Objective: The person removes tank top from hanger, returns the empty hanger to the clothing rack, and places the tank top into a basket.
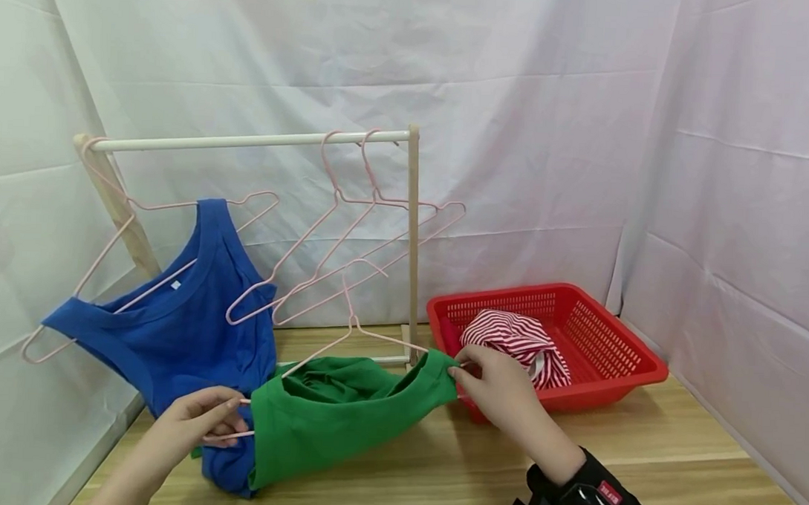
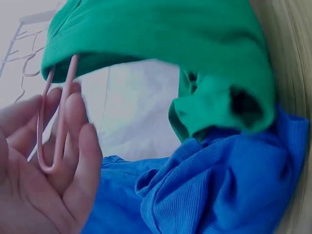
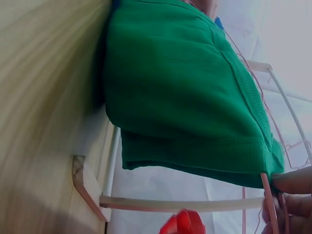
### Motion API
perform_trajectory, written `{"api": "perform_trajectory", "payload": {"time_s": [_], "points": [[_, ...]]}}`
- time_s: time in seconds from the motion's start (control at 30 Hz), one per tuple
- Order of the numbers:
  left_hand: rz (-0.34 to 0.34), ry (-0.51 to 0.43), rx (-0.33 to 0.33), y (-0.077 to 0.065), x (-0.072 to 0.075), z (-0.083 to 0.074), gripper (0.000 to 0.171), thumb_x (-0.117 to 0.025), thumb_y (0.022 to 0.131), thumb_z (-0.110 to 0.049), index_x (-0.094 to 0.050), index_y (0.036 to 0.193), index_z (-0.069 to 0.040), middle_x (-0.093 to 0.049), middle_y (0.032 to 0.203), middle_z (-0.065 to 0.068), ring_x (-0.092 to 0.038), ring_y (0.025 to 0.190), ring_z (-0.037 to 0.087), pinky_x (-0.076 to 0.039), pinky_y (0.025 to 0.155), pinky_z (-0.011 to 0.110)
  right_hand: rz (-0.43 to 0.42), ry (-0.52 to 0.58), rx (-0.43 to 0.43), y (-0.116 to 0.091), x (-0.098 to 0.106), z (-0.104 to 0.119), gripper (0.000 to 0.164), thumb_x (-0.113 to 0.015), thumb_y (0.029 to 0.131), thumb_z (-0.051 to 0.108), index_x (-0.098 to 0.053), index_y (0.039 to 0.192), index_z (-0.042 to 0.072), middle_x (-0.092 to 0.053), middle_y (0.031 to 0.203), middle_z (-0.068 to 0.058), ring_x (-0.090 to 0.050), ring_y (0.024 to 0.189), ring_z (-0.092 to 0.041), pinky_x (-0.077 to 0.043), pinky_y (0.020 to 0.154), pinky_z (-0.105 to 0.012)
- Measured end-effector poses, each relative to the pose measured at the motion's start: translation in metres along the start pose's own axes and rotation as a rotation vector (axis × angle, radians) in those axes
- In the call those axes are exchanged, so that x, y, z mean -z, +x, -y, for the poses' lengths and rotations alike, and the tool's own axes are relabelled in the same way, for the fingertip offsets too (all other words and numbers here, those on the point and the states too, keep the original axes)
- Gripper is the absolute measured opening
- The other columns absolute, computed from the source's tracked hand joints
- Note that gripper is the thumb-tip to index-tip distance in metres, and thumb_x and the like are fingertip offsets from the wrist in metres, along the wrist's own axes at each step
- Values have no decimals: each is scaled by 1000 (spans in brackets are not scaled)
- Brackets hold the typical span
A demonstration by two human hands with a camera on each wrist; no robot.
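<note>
A green tank top [image 1: 345,425] is on a pink hanger [image 1: 351,310], whose hook stands up above the cloth. At the hanger's left end, which pokes out of the green armhole, my left hand [image 1: 194,423] grips the pink wire; in the left wrist view the wire loop lies across the fingers of that hand [image 2: 58,146]. My right hand [image 1: 496,382] pinches the green shoulder strap at the other end. From the right wrist view, the hanger's right tip sticks out of the cloth beside the fingers [image 3: 292,204]. Behind the left hand hangs a blue tank top [image 1: 208,312].
The blue top's hanger [image 1: 103,249] hangs on a rack with a white rail [image 1: 248,141] and wooden posts [image 1: 413,230]. Two bare pink hangers [image 1: 336,194] hang near its right post. A red basket [image 1: 615,364] at right holds a red-and-white striped garment [image 1: 515,338].
</note>
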State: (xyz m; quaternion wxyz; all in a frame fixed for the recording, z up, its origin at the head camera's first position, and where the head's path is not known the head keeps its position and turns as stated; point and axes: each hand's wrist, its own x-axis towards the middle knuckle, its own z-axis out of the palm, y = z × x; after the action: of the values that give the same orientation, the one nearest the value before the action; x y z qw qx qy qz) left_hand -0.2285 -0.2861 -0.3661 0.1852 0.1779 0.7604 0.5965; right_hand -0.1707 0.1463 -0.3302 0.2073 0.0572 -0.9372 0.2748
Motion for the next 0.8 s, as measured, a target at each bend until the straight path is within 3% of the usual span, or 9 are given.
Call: {"api": "perform_trajectory", "payload": {"time_s": [0.1,0.2,0.33,0.43,0.63,0.8], "points": [[89,32,-74,1,-4,-4,23,-46,105,-14,-58,106,5,-69,93,14,-70,83,26,-57,72,39,-44,14,31,3,3,-3,10,-78,84,15,-69,84,19,-62,77,10,-53,70,-9,-46,63,-31],[96,130,-53,4,-13,-12,24,-51,103,-18,-50,92,3,-67,90,17,-70,80,31,-57,67,39,-90,30,86,6,6,-4,11,-78,83,12,-69,85,17,-62,78,8,-53,71,-11,-47,63,-31],[30,268,31,7,-25,-25,33,-57,100,-31,-47,83,-4,-68,84,11,-68,75,31,-54,63,38,-138,46,154,10,10,-5,11,-78,83,8,-69,86,14,-61,79,6,-52,73,-12,-48,62,-30],[-26,325,50,7,-31,-33,37,-56,100,-36,-57,85,-2,-70,82,8,-67,74,28,-54,65,37,-158,51,177,13,15,-7,11,-78,83,6,-70,87,12,-62,80,4,-53,73,-11,-48,62,-29],[-97,332,-5,9,-38,-43,36,-54,101,-34,-68,96,0,-70,82,7,-63,71,26,-53,67,33,-188,56,233,19,27,-10,11,-77,84,6,-69,89,11,-66,85,2,-58,80,-13,-52,69,-34],[-229,274,-34,11,-46,-48,30,-57,99,-28,-69,96,0,-68,86,9,-64,76,19,-53,68,33,-187,77,232,23,37,-11,10,-75,86,7,-70,93,11,-65,87,2,-57,85,-14,-55,69,-35]]}}
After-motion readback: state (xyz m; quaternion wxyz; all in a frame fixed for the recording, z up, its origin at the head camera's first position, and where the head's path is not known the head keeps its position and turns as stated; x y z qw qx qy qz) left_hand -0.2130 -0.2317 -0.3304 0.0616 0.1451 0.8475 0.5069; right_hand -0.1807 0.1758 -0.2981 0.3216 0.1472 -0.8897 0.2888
